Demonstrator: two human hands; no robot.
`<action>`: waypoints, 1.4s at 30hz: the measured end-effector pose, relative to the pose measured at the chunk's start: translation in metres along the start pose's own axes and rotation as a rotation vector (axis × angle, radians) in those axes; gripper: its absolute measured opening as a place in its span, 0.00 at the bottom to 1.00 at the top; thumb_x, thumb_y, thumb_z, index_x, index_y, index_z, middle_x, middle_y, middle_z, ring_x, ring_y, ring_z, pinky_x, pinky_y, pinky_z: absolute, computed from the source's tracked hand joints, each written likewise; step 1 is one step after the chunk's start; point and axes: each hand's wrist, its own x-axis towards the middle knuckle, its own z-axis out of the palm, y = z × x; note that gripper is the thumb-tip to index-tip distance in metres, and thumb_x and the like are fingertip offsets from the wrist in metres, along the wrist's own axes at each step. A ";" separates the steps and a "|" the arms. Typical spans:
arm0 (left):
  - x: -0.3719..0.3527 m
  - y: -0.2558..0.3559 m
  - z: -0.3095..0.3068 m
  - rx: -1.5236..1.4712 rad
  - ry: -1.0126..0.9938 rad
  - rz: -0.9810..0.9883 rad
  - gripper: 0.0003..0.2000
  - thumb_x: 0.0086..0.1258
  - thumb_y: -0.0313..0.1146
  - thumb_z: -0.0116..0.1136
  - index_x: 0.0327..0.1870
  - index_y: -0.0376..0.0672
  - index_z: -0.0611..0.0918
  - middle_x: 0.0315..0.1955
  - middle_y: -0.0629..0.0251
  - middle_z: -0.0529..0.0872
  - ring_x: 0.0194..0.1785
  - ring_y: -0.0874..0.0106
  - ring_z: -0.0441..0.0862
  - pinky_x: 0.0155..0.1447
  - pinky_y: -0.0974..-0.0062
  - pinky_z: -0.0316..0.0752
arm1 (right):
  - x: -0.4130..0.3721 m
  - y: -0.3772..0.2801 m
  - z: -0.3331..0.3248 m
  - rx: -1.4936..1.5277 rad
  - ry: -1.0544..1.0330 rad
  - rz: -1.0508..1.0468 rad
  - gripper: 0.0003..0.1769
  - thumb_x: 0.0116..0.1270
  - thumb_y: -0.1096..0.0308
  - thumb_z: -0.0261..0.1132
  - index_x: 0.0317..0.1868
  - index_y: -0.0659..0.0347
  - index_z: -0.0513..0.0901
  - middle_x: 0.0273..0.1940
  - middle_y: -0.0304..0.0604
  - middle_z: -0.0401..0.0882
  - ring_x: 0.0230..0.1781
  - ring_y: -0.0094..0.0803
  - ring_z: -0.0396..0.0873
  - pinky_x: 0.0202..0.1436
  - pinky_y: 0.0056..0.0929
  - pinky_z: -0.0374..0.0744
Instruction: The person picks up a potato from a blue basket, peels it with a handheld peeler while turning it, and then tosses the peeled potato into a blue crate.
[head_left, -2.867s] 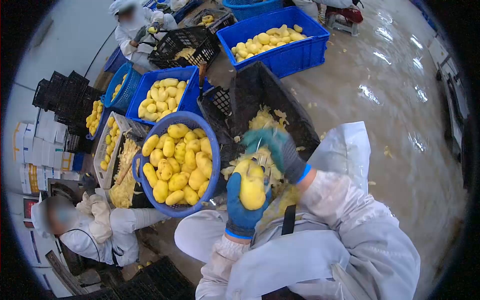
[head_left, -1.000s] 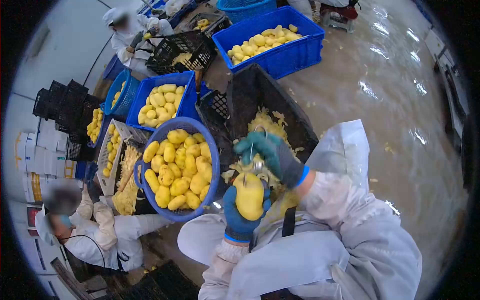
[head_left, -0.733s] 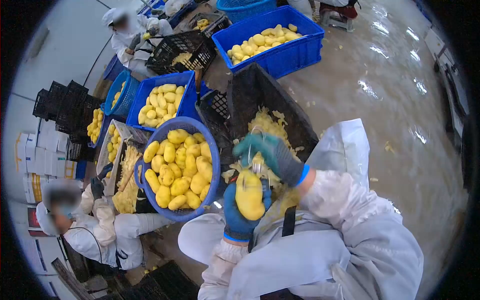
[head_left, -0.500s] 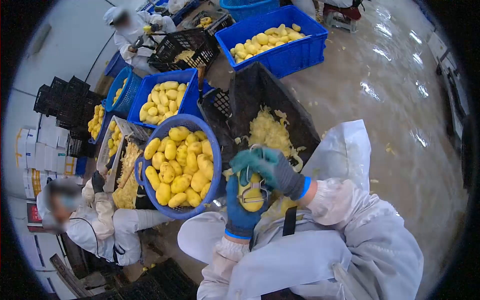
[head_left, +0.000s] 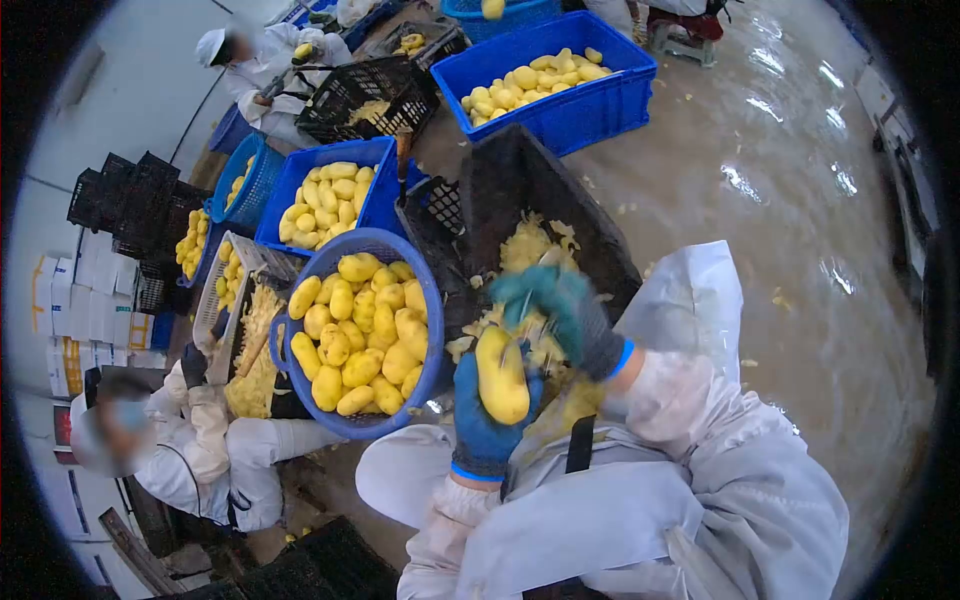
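— What is on your left side?
— There is the round blue basket (head_left: pixel 436 330) with yellow potatoes (head_left: pixel 340 300) in it. Its right rim is near to my left hand (head_left: pixel 476 428).
— What does this hand hold?
— Its fingers are half closed, cupped around the lower part of one potato (head_left: pixel 502 382), with the upper face left free. The potato is to the right of the basket, just before the near edge of the black bin (head_left: pixel 602 235).
— How is it best to hold?
— I think my fingers should stay low on the flanks, below the path of each stroke, because a smooth potato can slip.
— And your right hand (head_left: pixel 552 305)?
— It is at the far end of the potato, blurred. The fingers look bent around a peeler (head_left: pixel 536 322); how tightly, I cannot tell.
— How should the stroke be?
— In my judgement light and long, with a small turn of the potato between strokes, and aimed towards the peelings (head_left: pixel 528 245) in the bin.
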 end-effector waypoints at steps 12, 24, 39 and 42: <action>0.003 -0.005 -0.026 0.074 -0.105 0.044 0.29 0.58 0.24 0.67 0.61 0.33 0.69 0.56 0.54 0.77 0.56 0.62 0.78 0.60 0.69 0.73 | 0.008 0.011 -0.003 0.147 0.056 0.034 0.15 0.73 0.62 0.55 0.49 0.63 0.82 0.49 0.45 0.83 0.45 0.30 0.82 0.54 0.31 0.78; 0.000 -0.003 -0.008 0.989 -0.125 0.513 0.25 0.59 0.24 0.66 0.59 0.33 0.73 0.48 0.57 0.81 0.50 0.65 0.80 0.56 0.68 0.75 | 0.004 -0.012 0.001 0.093 -0.042 -0.001 0.18 0.76 0.60 0.51 0.50 0.66 0.82 0.54 0.47 0.80 0.45 0.31 0.82 0.54 0.33 0.79; 0.002 0.002 -0.032 1.302 -0.245 0.604 0.22 0.65 0.30 0.61 0.59 0.39 0.73 0.52 0.58 0.79 0.53 0.66 0.79 0.56 0.70 0.76 | 0.014 -0.021 -0.009 0.011 -0.016 -0.125 0.20 0.70 0.62 0.62 0.58 0.63 0.77 0.49 0.44 0.82 0.45 0.32 0.83 0.52 0.31 0.80; 0.003 -0.004 -0.007 1.136 -0.213 0.626 0.25 0.58 0.25 0.66 0.58 0.35 0.73 0.48 0.58 0.81 0.51 0.64 0.79 0.57 0.68 0.74 | 0.004 -0.016 0.006 -0.279 -0.147 -0.338 0.21 0.70 0.60 0.61 0.58 0.63 0.77 0.49 0.43 0.82 0.43 0.32 0.83 0.50 0.32 0.81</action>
